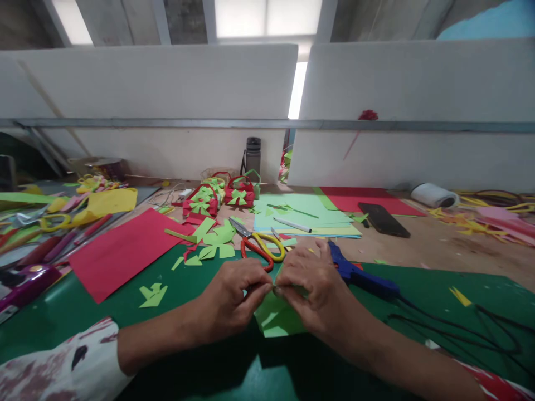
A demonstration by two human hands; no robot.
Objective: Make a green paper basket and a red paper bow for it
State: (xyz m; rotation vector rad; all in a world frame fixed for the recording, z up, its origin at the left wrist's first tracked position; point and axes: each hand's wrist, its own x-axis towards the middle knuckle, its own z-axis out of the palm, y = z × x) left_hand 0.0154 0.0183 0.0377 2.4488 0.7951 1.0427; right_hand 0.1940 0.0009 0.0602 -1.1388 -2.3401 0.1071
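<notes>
My left hand [234, 298] and my right hand [317, 287] meet at the middle of the view, fingertips pinched together at the upper edge of a light green folded paper piece [281, 316]. Its lower part hangs below my fingers, over the dark green mat [200, 356]; the rest is hidden behind my right hand. Just beyond my hands lie scissors [267, 252] with one red and one yellow handle loop. Close to the right hand rests a blue hot glue gun [368, 278], its black cord trailing right. Green paper scraps [217, 239] are scattered beside the scissors.
A red sheet [129, 250] and a cut green piece [153, 294] lie left. Small red and green paper bags [200, 201] and a bottle [253, 155] stand behind. Stacked pale sheets [288, 209], a pen [292, 225] and a phone [382, 219] lie farther back, before a white partition [146, 83].
</notes>
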